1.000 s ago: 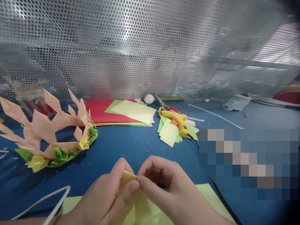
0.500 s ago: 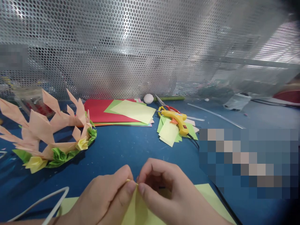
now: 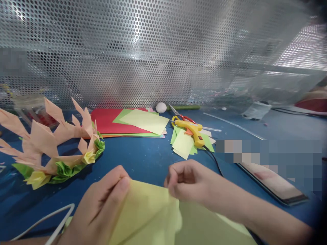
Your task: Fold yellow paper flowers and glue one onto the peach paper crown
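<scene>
A pale yellow-green sheet of paper (image 3: 148, 212) is spread between both hands near the front edge of the blue table (image 3: 143, 160). My left hand (image 3: 102, 207) pinches its left corner between thumb and fingers. My right hand (image 3: 189, 182) is curled and pinches the right corner of the same sheet. Another sheet of the same colour (image 3: 212, 228) lies flat beneath them.
A folded paper wreath with peach spikes and green and yellow flowers (image 3: 51, 146) lies at the left. A stack of coloured sheets (image 3: 127, 122), scissors (image 3: 181, 117), a yellow glue gun (image 3: 191, 131), a white ball (image 3: 160, 107), a phone (image 3: 273, 183), a white wire (image 3: 48, 217). A perforated metal screen (image 3: 153, 51) stands behind.
The hands, pinched close together on a small fold, have drawn apart. The yellow-green paper has opened out into a wide sheet between them. The right hand moved to the right.
</scene>
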The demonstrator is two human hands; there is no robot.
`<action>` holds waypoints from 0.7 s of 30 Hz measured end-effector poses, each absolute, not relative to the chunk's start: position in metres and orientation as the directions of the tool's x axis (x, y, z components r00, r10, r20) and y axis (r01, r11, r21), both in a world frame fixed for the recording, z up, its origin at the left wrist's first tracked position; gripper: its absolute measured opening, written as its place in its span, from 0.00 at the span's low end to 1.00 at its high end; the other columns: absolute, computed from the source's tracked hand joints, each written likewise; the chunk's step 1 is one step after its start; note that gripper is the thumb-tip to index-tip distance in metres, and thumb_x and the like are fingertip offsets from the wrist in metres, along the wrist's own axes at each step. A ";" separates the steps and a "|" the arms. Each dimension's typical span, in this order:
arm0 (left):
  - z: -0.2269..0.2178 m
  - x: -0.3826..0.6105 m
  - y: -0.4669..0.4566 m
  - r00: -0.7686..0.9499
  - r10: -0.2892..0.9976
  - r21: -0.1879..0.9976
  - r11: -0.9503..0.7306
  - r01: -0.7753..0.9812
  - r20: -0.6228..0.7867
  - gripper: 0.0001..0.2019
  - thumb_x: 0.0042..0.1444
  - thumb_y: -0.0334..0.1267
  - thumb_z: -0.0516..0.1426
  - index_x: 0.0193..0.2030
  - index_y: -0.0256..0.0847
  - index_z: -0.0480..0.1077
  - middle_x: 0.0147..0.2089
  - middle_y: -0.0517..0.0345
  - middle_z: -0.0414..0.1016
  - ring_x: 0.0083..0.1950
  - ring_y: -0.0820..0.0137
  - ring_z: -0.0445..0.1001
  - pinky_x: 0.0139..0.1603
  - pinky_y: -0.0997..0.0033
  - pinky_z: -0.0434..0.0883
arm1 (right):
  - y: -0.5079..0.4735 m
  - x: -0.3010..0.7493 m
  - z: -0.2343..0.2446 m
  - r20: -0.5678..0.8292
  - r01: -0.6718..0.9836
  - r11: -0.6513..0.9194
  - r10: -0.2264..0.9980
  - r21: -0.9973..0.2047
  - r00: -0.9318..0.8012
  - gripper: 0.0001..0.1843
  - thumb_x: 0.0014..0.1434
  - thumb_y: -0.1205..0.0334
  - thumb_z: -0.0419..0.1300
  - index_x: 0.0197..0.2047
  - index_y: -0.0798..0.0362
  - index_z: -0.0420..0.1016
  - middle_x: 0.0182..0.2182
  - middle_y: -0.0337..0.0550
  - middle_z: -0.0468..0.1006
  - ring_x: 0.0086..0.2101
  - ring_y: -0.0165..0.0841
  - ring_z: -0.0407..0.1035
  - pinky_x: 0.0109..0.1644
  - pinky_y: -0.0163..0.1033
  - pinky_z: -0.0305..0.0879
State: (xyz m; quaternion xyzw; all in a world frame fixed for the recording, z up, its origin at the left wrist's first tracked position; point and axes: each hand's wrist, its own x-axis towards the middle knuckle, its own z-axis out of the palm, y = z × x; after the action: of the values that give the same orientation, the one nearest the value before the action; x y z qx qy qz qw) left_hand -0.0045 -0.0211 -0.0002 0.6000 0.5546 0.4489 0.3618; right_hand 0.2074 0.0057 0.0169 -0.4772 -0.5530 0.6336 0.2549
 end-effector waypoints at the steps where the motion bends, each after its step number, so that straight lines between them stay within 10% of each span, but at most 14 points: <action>1: 0.001 -0.005 -0.018 -0.016 0.991 0.931 -0.120 0.344 0.134 0.15 0.55 0.46 0.55 0.21 0.47 0.57 0.21 0.67 0.54 0.23 0.70 0.58 0.21 0.75 0.61 | 0.010 0.215 0.019 -0.329 0.218 -0.258 0.850 -0.941 -0.412 0.06 0.44 0.68 0.60 0.19 0.53 0.68 0.24 0.35 0.74 0.24 0.25 0.61 0.28 0.32 0.55; 21: 0.012 0.006 -0.012 0.023 0.998 0.964 0.047 0.263 -0.055 0.09 0.45 0.45 0.58 0.24 0.42 0.70 0.20 0.68 0.63 0.23 0.74 0.59 0.23 0.77 0.57 | -0.008 0.179 0.010 -0.050 0.231 0.011 0.965 -0.973 -0.257 0.08 0.53 0.59 0.60 0.28 0.53 0.75 0.24 0.37 0.74 0.26 0.28 0.66 0.31 0.32 0.63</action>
State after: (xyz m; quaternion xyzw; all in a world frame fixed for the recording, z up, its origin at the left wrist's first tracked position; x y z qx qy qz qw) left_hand 0.0063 -0.0119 0.0117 0.5562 0.5668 0.4091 0.4495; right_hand 0.1790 -0.0083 0.0098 -0.4892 -0.6111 0.5052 0.3635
